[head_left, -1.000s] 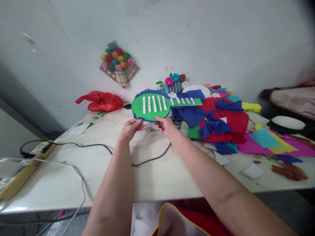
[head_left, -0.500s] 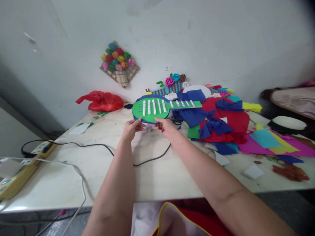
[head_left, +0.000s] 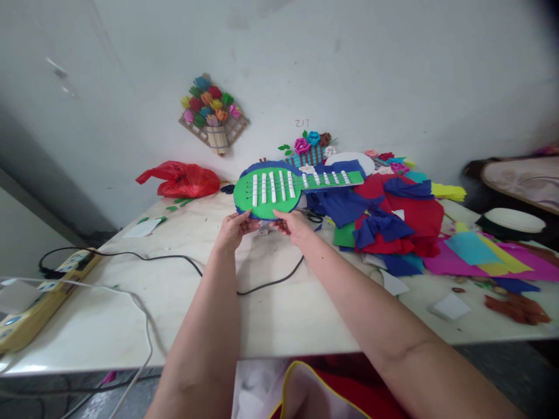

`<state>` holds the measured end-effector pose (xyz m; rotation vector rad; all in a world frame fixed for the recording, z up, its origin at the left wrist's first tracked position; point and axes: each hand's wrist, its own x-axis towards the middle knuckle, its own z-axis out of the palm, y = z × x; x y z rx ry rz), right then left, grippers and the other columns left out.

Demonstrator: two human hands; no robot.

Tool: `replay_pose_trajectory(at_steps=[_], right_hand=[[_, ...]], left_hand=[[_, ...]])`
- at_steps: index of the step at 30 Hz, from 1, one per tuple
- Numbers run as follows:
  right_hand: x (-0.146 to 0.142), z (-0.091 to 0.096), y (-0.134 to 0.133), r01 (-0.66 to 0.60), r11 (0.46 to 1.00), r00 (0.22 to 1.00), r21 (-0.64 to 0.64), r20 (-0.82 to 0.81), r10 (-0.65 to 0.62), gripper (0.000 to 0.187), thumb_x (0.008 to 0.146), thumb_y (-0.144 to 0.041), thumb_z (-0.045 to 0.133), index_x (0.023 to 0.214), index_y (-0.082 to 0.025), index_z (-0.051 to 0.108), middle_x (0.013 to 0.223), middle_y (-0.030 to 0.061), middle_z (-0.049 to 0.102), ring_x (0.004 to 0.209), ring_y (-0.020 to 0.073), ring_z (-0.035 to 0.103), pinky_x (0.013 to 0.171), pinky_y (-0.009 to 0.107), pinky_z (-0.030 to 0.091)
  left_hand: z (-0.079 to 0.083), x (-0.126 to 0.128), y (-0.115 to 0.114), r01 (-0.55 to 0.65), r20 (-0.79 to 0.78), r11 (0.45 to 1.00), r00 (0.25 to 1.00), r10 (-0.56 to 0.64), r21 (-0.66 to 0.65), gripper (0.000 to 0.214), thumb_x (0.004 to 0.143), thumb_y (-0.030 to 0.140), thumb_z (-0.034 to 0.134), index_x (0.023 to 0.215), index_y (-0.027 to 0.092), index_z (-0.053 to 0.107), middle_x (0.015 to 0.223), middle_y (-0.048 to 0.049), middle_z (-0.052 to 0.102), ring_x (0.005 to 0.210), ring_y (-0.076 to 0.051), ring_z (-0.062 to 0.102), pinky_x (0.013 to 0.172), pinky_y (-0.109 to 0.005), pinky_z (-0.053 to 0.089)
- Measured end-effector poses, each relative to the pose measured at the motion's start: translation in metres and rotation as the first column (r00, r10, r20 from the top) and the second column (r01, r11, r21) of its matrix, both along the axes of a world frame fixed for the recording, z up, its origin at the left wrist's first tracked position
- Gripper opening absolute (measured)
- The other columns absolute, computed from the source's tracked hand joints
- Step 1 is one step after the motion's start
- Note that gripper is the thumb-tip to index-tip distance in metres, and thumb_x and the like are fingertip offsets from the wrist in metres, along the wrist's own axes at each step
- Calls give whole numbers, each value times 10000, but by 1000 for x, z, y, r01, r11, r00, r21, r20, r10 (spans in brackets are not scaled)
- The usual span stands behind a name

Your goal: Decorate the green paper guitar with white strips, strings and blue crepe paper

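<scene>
Both of my hands hold up a green paper guitar (head_left: 267, 205) with a blue rim, its neck pointing right. Rows of white rolled pieces and thin strings run across its round body and neck. My left hand (head_left: 236, 228) pinches the lower left edge, thumb on the front and fingers behind. Further right along the same edge, my right hand (head_left: 292, 226) grips it in the same way. Small white bits show on the table between the two hands. Black-handled scissors (head_left: 313, 217) lie just behind my right hand, partly covered.
Crumpled blue and red crepe paper (head_left: 419, 215) is heaped at the right. A red plastic bag (head_left: 186, 179) lies at the back left. A black cable (head_left: 157, 256) crosses the table from a yellow power strip (head_left: 65, 279). A paper flower bouquet (head_left: 209, 110) hangs on the wall.
The guitar has tilted slightly, its neck end rising and shifting a little to the right. Both hands keep their hold on the lower edge.
</scene>
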<state>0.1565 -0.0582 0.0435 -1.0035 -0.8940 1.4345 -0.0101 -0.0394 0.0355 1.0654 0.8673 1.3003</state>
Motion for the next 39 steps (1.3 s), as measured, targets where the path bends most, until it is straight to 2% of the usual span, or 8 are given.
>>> replay_pose_trajectory(at_steps=[8,13,19,23,26,30,34,39], right_hand=[[2,-1,3,-61,997,996,55,69,57,374,813,-453,467,657,-120,533,460,54,607,307,81,483,260,151,225],[0,-1,1,-84,996,982,40,174,76,342,808,-386,510,608,-111,541,465,63,612,298,60,461,263,145,207],[1,-6,6,-118,989,984,84,143,106,359,824,-382,446,636,-104,571,521,81,638,329,66,486,277,150,232],[2,-7,7,-118,983,984,143,151,96,245,769,-289,456,662,-108,580,531,62,643,339,73,501,284,152,233],[2,-7,6,-78,978,983,194,177,44,171,703,-226,471,632,-118,582,498,35,625,333,76,499,286,152,229],[1,-9,8,68,975,976,211,189,-109,187,693,-213,475,536,-131,537,444,9,580,314,65,473,289,150,223],[0,-10,11,183,966,968,181,139,-210,204,750,-287,512,599,-150,505,461,-9,578,314,53,460,290,143,237],[1,-7,13,195,967,976,166,61,-208,324,724,-474,582,718,-158,510,558,9,629,354,61,507,275,143,260]], left_hand=[[0,0,2,-91,90,995,992,86,51,227,625,261,682,707,108,536,553,-48,629,523,-158,625,604,-289,507],[-3,0,5,-119,91,988,990,110,100,278,590,302,711,708,120,538,559,-35,633,529,-151,625,609,-280,506],[-4,1,5,-138,76,983,989,129,122,294,584,334,715,694,127,538,547,-23,624,516,-145,617,599,-273,500],[-4,1,6,-156,100,980,984,144,121,290,589,333,714,698,126,543,552,-17,619,512,-139,614,616,-281,504],[-6,0,8,-168,128,978,980,152,123,286,581,321,722,690,121,549,548,-15,616,510,-135,611,628,-287,508],[-8,-1,10,-191,158,974,973,170,125,271,579,306,725,671,119,552,549,-20,617,516,-133,611,645,-292,513],[-7,-1,11,-211,169,969,968,188,126,262,605,316,709,658,127,536,550,-15,613,519,-131,612,659,-301,513],[-6,-1,8,-171,152,979,976,154,107,264,612,318,706,676,129,532,557,-11,613,516,-125,611,649,-285,506]])
